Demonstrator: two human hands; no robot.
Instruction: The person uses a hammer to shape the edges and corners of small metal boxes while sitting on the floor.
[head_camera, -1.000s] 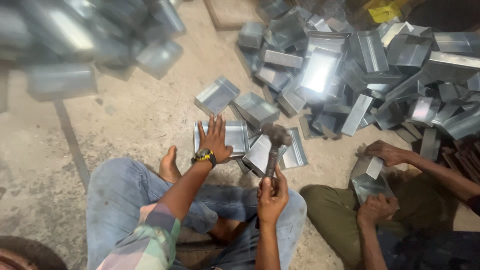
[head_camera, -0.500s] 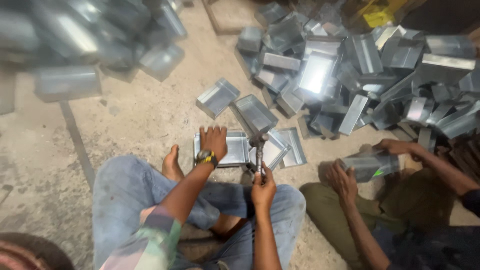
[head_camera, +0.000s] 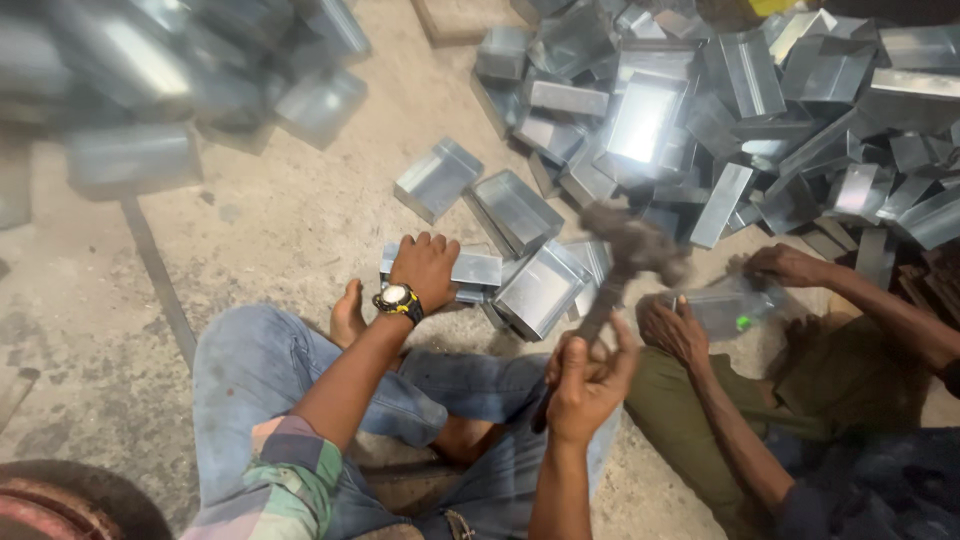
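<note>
Person's sitting cross-legged on the rough concrete floor (head_camera: 280, 230) in blue jeans, and the left hand (head_camera: 425, 268), with a yellow-and-black wristwatch (head_camera: 398, 300) on it, is pressed palm-down, fingers spread, on a flat shiny sheet-metal tray (head_camera: 470, 268) lying right in front of the knees. Right hand (head_camera: 585, 380) is clenched around the handle of a dark-headed hammer (head_camera: 630, 245), which is raised and blurry, head up above a tilted open galvanised metal box (head_camera: 545, 288) that sits just beside the flat tray, touching or overlapping it, can't quite tell which. Behind that there's a big messy heap of the same silver metal boxes (head_camera: 720, 110) spread across the top right, plus another blurred stack (head_camera: 150, 80) at the top left. On the right a second person in olive trousers is sitting close by, their two hands (head_camera: 680, 330) on a blurry metal piece (head_camera: 725, 305) of their own, kept apart from the hammer.
</note>
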